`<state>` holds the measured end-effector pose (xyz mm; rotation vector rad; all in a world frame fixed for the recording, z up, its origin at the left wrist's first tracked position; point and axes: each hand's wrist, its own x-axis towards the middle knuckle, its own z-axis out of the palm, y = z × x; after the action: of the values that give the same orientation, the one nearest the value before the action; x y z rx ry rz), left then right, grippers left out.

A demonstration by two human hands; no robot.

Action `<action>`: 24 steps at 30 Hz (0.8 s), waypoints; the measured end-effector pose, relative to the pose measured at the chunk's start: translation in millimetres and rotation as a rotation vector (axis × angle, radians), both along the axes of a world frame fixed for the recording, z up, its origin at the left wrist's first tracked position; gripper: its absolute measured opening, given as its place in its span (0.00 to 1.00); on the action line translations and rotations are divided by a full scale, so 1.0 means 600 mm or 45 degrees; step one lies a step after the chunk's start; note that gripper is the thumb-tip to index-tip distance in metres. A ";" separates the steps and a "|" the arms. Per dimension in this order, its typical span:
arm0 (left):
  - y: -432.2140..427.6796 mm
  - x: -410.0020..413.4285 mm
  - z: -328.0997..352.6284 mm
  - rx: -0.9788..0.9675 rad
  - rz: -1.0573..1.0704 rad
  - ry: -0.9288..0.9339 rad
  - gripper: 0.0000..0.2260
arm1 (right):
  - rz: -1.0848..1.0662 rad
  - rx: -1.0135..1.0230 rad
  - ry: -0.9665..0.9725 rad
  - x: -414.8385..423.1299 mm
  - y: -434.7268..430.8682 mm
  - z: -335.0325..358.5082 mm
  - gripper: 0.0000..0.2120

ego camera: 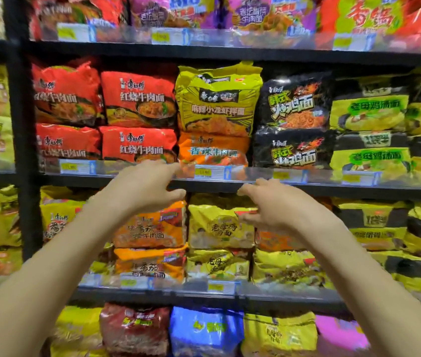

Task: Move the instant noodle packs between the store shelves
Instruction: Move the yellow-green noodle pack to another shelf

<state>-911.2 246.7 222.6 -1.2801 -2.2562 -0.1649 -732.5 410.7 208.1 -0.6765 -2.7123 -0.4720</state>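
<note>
Instant noodle packs fill black store shelves. On the middle shelf a yellow pack (218, 99) stands upright on top of an orange pack (213, 150), between red packs (138, 143) and black packs (294, 150). My left hand (142, 186) is raised in front of the clear shelf rail (263, 175), its fingers spread and its fingertips by the orange pack's lower left corner. My right hand (278, 207) hovers lower, fingers apart, in front of a yellow pack (217, 225) on the shelf below. Neither hand holds anything.
Yellow-and-black packs (371, 117) fill the right side of the middle shelf. Orange packs (150, 230) lie on the lower shelf. Red, blue and yellow packs (204, 328) fill the bottom shelf. A black upright post (21, 124) separates a neighbouring bay at the left.
</note>
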 end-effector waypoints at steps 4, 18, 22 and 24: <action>0.039 -0.057 0.053 0.192 -0.023 0.034 0.21 | -0.005 -0.009 0.107 -0.029 0.046 0.065 0.27; 0.211 -0.215 0.154 0.749 -0.542 -0.027 0.40 | 0.000 0.153 0.676 -0.152 0.160 0.209 0.44; 0.235 -0.232 0.163 0.775 -0.564 -0.018 0.43 | -0.001 0.193 0.702 -0.172 0.185 0.220 0.45; 0.241 -0.234 0.168 0.782 -0.585 -0.012 0.45 | 0.026 0.193 0.727 -0.180 0.192 0.223 0.44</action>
<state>-1051.4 391.5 323.2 -1.4012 -1.6708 -0.9460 -840.5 525.8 341.7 -0.6258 -2.1235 -0.3995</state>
